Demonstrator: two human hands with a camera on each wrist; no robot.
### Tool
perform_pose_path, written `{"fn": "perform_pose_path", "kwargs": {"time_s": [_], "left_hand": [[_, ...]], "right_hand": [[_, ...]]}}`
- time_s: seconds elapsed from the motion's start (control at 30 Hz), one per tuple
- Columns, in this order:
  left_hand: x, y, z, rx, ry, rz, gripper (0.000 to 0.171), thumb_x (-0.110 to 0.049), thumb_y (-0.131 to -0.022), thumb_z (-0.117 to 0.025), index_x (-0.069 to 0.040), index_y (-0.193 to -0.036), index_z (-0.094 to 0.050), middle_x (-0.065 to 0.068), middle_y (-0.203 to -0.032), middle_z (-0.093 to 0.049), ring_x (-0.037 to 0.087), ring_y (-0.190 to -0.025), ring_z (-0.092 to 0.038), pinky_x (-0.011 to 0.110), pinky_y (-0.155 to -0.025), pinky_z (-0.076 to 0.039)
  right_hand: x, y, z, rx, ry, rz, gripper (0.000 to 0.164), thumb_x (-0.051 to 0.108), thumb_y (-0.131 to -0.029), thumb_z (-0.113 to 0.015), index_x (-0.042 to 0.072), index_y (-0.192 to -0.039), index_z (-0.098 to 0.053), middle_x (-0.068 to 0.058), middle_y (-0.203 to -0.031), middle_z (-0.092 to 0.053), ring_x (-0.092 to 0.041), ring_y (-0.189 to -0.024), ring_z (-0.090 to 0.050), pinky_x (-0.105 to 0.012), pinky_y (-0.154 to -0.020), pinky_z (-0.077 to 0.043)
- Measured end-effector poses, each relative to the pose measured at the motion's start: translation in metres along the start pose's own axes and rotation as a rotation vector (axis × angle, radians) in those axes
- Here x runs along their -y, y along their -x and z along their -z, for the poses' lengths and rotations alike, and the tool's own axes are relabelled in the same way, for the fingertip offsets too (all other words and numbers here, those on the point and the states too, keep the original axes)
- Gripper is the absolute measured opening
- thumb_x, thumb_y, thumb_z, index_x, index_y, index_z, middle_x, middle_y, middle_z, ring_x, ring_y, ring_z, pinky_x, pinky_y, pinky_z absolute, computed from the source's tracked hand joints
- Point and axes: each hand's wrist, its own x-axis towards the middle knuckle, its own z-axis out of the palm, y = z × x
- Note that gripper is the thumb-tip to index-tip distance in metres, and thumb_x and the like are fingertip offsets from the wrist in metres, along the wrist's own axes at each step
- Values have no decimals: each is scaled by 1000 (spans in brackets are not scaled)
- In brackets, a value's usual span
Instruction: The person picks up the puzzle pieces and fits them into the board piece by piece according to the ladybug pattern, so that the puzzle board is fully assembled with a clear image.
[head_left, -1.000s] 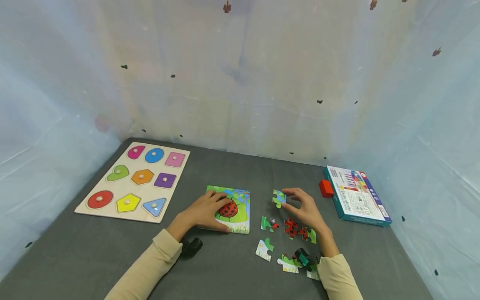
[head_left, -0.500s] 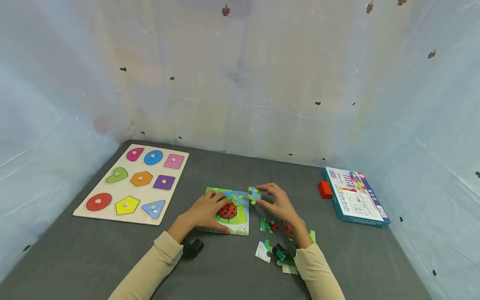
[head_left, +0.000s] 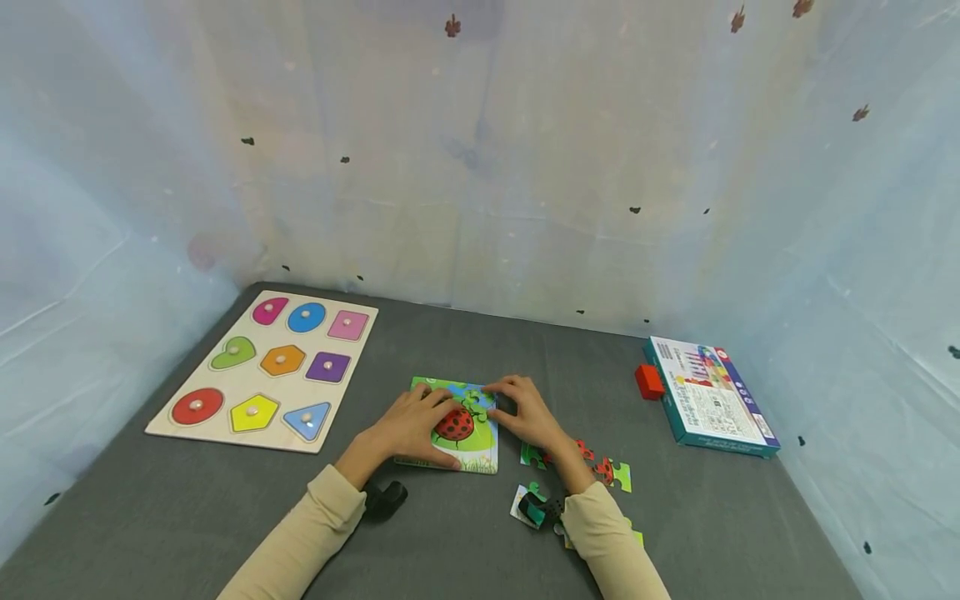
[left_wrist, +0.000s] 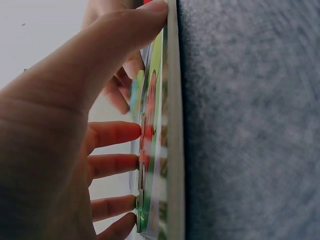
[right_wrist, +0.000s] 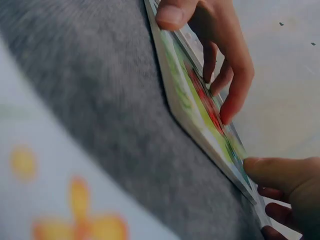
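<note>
A ladybug jigsaw board (head_left: 480, 457) lies flat at the middle of the dark grey table. My left hand (head_left: 422, 427) rests on its left part, with the thumb at the near edge and fairly straight fingertips touching pieces laid inside, as the left wrist view shows. My right hand (head_left: 531, 414) is at the board's upper right corner, pinching a blue-and-green puzzle piece (head_left: 477, 406) between thumb and fingers. That piece (left_wrist: 135, 92) appears tilted against the board in the left wrist view. Whether it sits in the frame I cannot tell.
Several loose puzzle pieces (head_left: 622, 477) lie right of the board, some hidden under the right forearm. A wooden shape board (head_left: 251, 371) with knobbed pieces is at the left. At the right stand a red block (head_left: 649, 382) and a flat box (head_left: 716, 396).
My right hand has carried the blue-and-green puzzle piece leftward from above the loose pieces onto the ladybug board's upper right corner. The left hand has stayed on the board.
</note>
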Motion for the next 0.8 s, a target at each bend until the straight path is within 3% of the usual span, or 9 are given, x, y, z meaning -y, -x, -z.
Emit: {"fn": "perform_pose_path", "kwargs": {"time_s": [0.37,0.8], "left_hand": [[1,0,-4,6,-11,-3,86,-70,-65,-68,-20,-132,-51,6,-133,-45,26,-111,-38,50,-87,-39],[3,0,-6,-17,-2,-18,85,-70,-66,-67,-20,-132,-51,6,-132,-45,26,-109,-38,49,-86,-38]], "right_hand": [[4,0,-7,-5,12,-13,32,12,-85,-68,5,-116,-63,-12,-115,-55,-30,-110,-43,-49,-91,-37],[7,-3,-9,-4,32,-22,30,9,-86,-62,6,-116,-62,-12,-111,-51,-26,-98,-43,-45,-81,-36]]}}
